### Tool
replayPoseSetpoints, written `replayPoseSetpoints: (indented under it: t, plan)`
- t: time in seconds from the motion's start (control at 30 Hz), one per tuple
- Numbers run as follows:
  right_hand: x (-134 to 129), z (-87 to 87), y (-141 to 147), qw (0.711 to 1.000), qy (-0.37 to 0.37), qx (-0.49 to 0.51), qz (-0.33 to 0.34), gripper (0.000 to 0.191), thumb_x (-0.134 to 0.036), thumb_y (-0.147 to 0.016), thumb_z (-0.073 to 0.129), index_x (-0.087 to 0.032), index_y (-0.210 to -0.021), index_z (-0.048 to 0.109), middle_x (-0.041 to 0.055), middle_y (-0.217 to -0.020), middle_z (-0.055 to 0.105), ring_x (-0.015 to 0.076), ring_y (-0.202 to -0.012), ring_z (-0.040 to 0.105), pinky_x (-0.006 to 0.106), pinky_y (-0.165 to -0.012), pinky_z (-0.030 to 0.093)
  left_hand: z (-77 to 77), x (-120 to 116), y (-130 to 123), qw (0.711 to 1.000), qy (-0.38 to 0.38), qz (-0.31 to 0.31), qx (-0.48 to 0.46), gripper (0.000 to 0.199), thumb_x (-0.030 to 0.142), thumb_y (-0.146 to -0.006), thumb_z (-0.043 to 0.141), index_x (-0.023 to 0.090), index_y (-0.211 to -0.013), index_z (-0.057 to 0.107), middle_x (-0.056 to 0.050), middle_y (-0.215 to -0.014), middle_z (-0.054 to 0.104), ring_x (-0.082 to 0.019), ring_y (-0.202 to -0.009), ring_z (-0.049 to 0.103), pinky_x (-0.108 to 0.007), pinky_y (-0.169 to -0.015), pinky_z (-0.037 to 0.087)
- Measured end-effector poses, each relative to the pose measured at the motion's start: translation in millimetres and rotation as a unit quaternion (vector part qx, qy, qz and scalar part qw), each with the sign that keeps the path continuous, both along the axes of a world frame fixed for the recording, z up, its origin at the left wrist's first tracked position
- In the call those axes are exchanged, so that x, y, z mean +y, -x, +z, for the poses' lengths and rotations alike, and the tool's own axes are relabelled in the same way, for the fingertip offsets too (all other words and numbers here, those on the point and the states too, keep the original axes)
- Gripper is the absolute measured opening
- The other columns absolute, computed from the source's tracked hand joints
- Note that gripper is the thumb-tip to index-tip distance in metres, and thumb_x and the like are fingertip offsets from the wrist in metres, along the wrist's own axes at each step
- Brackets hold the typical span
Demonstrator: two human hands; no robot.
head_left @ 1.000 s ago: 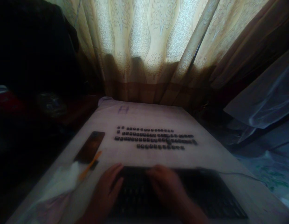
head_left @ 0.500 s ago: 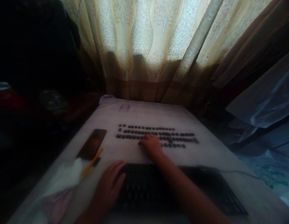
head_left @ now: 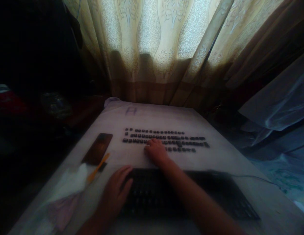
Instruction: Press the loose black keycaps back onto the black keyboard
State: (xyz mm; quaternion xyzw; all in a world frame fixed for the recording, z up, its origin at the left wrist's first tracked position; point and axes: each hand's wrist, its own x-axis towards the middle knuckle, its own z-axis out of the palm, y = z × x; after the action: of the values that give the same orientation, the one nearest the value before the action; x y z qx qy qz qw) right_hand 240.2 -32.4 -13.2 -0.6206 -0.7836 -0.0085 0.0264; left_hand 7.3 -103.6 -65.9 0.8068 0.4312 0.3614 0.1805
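Loose black keycaps (head_left: 177, 143) lie in several rows on a pale cloth-covered table. My right hand (head_left: 155, 151) rests over the left-middle part of the lower rows, its fingers drawn together and bent down. Whatever is between those fingertips is hidden. Below the rows lies a black keyboard (head_left: 152, 192), partly covered by my right forearm. My left hand (head_left: 117, 184) is at the keyboard's upper left corner, thumb and fingers apart, touching or very near its edge.
Left of the keycaps lies a dark smartphone (head_left: 98, 148). An orange stick-like tool (head_left: 98, 168) and a small dark piece (head_left: 102, 166) are below it, beside a crumpled white and pink cloth (head_left: 66, 192). A cable (head_left: 252, 177) runs right from the keyboard. A curtain (head_left: 152, 71) hangs behind.
My right hand has shifted slightly left, and its fingers are more drawn in. A dark keycap seen at its fingertips before is now out of sight. My left hand stays in place.
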Motion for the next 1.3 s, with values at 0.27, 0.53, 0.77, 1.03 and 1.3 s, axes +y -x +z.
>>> replayPoseSetpoints:
  t: [0.27, 0.53, 0.77, 1.03, 1.3]
  plan:
    - [-3, 1.6, 2, 1.0, 0.005, 0.011, -0.003, 0.023, -0.023, -0.095, 0.055, -0.018, -0.101, 0.077, 0.0129, -0.117, 0.069, 0.0279, -0.114, 0.052, 0.039, -0.096, 0.038, -0.4, -1, 0, 1.0, 0.009, 0.0, -0.006, 0.033, 0.034, -0.096, 0.049, 0.025, -0.123, 0.066, -0.008, -0.126, 0.069, -0.026, -0.116, 0.066, -0.045, -0.101, 0.054]
    - [-20, 13.0, -3, 0.997, -0.005, 0.068, -0.024, 0.019, -0.02, -0.093, 0.059, -0.018, -0.103, 0.075, 0.011, -0.118, 0.069, 0.0269, -0.114, 0.055, 0.039, -0.097, 0.041, 2.8, -1, -1, 1.0, 0.001, -0.002, 0.0, 0.033, 0.034, -0.097, 0.049, 0.024, -0.124, 0.066, -0.008, -0.126, 0.069, -0.025, -0.115, 0.066, -0.046, -0.101, 0.053]
    - [-83, 16.0, -31, 0.987, -0.003, 0.146, -0.063, 0.018, -0.016, -0.091, 0.062, -0.02, -0.105, 0.072, 0.0068, -0.106, 0.073, 0.0208, -0.099, 0.066, 0.033, -0.089, 0.051, 5.9, 0, 0, 0.999, -0.012, -0.016, 0.029, 0.033, 0.034, -0.099, 0.046, 0.024, -0.126, 0.063, -0.009, -0.128, 0.067, -0.025, -0.116, 0.064, -0.046, -0.1, 0.053]
    - [-154, -7.9, -30, 0.943, -0.047, 0.328, -0.027, 0.019, -0.017, -0.088, 0.063, -0.021, -0.104, 0.072, 0.0064, -0.098, 0.075, 0.0205, -0.091, 0.07, 0.034, -0.082, 0.056, 20.9, -22, -10, 0.983, -0.151, -0.074, 0.074, 0.034, 0.023, -0.097, 0.05, 0.025, -0.129, 0.06, -0.008, -0.129, 0.065, -0.027, -0.124, 0.056, -0.055, -0.112, 0.037]
    - [-162, -16.7, -20, 0.944, -0.032, 0.327, -0.016, 0.019, -0.016, -0.084, 0.066, -0.022, -0.102, 0.073, 0.0062, -0.095, 0.074, 0.0216, -0.088, 0.068, 0.036, -0.08, 0.054, 17.3, -57, -31, 0.967, -0.163, -0.164, 0.108, 0.033, 0.023, -0.095, 0.05, 0.025, -0.125, 0.065, -0.007, -0.112, 0.069, -0.024, -0.108, 0.062, -0.05, -0.111, 0.04]
